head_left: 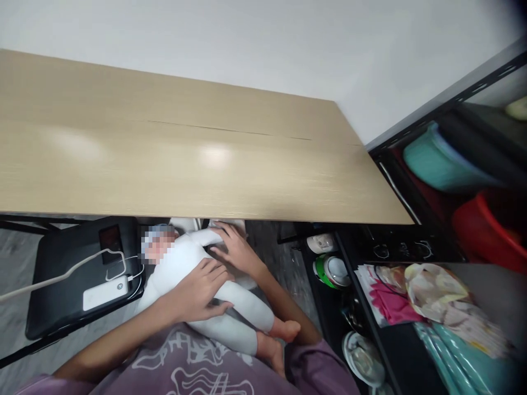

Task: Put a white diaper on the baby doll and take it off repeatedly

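A baby doll (181,263) in a white suit lies on my lap, below the edge of the wooden table (173,159), with its head to the left and bare feet toward the right. My left hand (197,291) rests flat on the doll's belly, fingers spread. My right hand (233,247) lies on the doll's upper body near its arm, fingers stretched out and touching white cloth. Neither hand grips anything that I can make out.
A black chair (66,280) at the left carries a white power bank (105,292) with cables. A dark metal shelf (415,252) at the right holds teal and red tubs, folded cloths and dishes. A green-and-white pot (331,270) sits low beside it.
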Available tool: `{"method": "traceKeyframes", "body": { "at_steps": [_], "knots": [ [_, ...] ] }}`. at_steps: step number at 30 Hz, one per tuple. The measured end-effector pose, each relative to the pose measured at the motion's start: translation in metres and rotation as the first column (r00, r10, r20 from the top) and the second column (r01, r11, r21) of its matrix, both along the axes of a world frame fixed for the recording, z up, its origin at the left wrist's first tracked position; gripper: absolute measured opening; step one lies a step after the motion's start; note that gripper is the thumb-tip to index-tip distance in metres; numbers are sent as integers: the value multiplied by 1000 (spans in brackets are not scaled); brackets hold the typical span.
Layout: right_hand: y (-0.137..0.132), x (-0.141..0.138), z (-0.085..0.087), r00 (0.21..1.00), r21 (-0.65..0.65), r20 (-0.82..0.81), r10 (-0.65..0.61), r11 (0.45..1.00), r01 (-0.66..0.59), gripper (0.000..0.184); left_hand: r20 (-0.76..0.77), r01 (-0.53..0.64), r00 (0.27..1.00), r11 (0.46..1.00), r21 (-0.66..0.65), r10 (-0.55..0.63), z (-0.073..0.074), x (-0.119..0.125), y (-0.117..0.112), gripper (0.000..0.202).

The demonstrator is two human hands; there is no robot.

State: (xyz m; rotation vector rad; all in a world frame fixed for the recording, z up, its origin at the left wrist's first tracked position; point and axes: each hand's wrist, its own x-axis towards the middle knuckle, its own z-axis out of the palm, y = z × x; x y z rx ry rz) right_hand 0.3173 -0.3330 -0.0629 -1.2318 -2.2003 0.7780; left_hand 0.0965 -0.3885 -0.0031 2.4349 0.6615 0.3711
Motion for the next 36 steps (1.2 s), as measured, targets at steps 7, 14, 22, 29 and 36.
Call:
{"method": "traceKeyframes", "body": {
  "at_steps": [7, 14, 22, 29, 36],
  "knots": [
    [38, -37, 3, 945, -54, 298, 133, 991, -123, 29, 164, -144, 971, 973, -179, 174, 7, -21, -12, 28],
    [31, -53, 29, 951, 68, 251, 179, 977, -201, 25, 60, -893, 303, 306, -332, 951, -60, -131, -74, 43],
    [26, -61, 79, 919, 132, 320, 229, 950, -283, 26, -310, -819, 344, 122, -561, 886, -87, -163, -106, 78],
    [-6, -8, 145, 982, 225, 168, 82, 967, -119, 36, -158, -741, 422, 239, -628, 893, -38, -153, -106, 75],
    [9, 41, 152, 967, 156, 102, -234, 964, 217, 30, -161, -758, 642, 587, -287, 750, 38, -137, 22, 67]
  ]
}}
